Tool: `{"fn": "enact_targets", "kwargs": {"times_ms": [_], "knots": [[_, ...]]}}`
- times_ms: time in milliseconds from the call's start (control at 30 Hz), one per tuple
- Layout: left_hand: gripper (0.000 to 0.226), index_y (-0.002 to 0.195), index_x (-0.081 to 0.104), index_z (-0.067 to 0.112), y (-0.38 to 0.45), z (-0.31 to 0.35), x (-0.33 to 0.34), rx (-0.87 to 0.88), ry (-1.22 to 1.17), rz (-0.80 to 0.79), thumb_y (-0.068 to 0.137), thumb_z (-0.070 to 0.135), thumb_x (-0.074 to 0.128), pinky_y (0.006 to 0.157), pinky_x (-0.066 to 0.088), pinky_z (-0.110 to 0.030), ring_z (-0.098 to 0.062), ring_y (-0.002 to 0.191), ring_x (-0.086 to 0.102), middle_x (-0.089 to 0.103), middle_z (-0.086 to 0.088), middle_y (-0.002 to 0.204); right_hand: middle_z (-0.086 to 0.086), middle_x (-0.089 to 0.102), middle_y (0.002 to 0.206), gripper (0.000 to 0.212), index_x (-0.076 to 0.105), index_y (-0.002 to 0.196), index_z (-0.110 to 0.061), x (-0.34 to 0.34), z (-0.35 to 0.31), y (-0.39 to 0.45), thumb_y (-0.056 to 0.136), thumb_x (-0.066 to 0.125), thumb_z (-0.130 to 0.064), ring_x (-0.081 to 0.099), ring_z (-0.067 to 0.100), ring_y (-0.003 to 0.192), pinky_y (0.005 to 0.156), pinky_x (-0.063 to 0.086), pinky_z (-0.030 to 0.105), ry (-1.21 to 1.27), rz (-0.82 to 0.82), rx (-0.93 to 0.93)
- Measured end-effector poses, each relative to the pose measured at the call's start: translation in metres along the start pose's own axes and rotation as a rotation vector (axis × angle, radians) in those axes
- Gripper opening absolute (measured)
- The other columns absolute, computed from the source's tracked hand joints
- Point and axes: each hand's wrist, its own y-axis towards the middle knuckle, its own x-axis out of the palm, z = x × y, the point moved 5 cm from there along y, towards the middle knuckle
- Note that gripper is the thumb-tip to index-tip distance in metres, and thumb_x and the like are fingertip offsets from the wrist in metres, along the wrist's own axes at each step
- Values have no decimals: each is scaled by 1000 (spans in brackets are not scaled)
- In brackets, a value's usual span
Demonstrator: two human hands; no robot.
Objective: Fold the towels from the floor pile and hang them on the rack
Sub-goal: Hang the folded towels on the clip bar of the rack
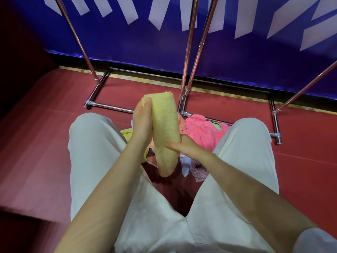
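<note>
Fingers of the left hand [142, 121] curl round the upper part of the yellow towel [165, 132], thumb tip pressed near its top edge. Right hand [179, 146] grips the same towel lower down, thumb laid across its front, other fingers hidden behind the cloth. Towel folded into a long narrow strip, held tilted, lower end hanging free between the person's knees. Both legs in pale trousers [96, 157], spread wide. Pile [200, 132] on the red floor [36, 143] directly under the towel: pink piece largest, orange, yellow, white and a mauve patterned bit showing. Rack [188, 59] stands just beyond the pile, chrome base bars on the floor, copper-toned uprights rising. Blue banner [127, 44] with white stripes behind the rack.
</note>
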Motion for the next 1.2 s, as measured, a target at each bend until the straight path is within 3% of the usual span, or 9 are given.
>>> {"fn": "enact_targets", "kwargs": {"times_ms": [133, 300, 400, 567, 700, 800, 933, 1033, 1200], "knots": [[25, 83, 58, 20, 11, 2, -24, -50, -62, 158, 101, 31, 45, 64, 42, -26, -6, 64, 50, 54, 7, 72, -5, 70, 92, 22, 65, 103, -17, -2, -4, -1, 83, 72, -14, 67, 1, 77, 71, 53, 17, 72, 37, -21], [25, 87, 60, 19, 19, -4, -44, -100, -163, 240, 101, 32, 45, 67, 45, -29, -8, 69, 56, 59, 5, 78, -6, 67, 80, 20, 62, 84, -24, -14, -10, -5, 75, 80, -23, 62, 8, 73, 69, 50, 26, -1, 208, -81], [24, 91, 61, 18, 19, -7, -51, -123, -154, 276, 101, 33, 45, 72, 46, -33, -11, 75, 57, 59, 4, 82, -11, 68, 79, 17, 63, 85, -28, -14, -16, -11, 78, 78, -22, 63, -1, 69, 64, 49, 17, -20, 184, -127], [21, 94, 60, 18, 21, -12, -65, -155, -157, 365, 100, 33, 47, 74, 48, -31, -7, 74, 56, 58, 6, 82, -16, 61, 55, 19, 61, 69, -23, -13, -12, -17, 85, 70, -22, 54, -7, 50, 51, 39, 11, -123, 90, -78], [23, 86, 57, 19, 21, -12, -66, -165, -146, 385, 100, 34, 47, 62, 43, -26, -6, 64, 48, 48, 8, 71, -7, 66, 75, 8, 65, 85, -16, -14, -5, -17, 91, 63, -21, 61, -2, 62, 62, 48, 16, -21, 50, -23], [25, 81, 53, 20, 20, -12, -66, -160, -109, 393, 100, 35, 45, 53, 35, -24, -6, 56, 41, 40, 9, 64, -11, 68, 69, 10, 64, 88, -17, -13, -4, -19, 94, 57, -15, 63, -1, 61, 57, 49, 15, 120, 33, 24], [24, 85, 56, 18, 22, -16, -70, -195, -120, 407, 99, 36, 47, 62, 40, -29, -9, 63, 47, 46, 6, 70, -2, 69, 89, 13, 65, 92, -25, -16, -6, -17, 93, 56, -14, 64, 15, 84, 82, 51, 33, 168, 114, 41], [24, 86, 56, 17, 25, -20, -72, -209, -121, 411, 100, 35, 46, 70, 42, -34, -13, 73, 51, 51, 3, 78, -4, 70, 89, 14, 66, 88, -29, -15, -12, -22, 94, 57, -20, 66, 11, 79, 78, 53, 29, 208, 149, 15], [24, 80, 52, 18, 29, -27, -72, -209, -72, 431, 100, 30, 45, 63, 37, -30, -11, 66, 41, 44, 4, 74, -4, 72, 92, 9, 67, 95, -29, -19, -16, -27, 93, 59, -25, 68, 11, 81, 75, 55, 26, 212, 117, -20]]}}
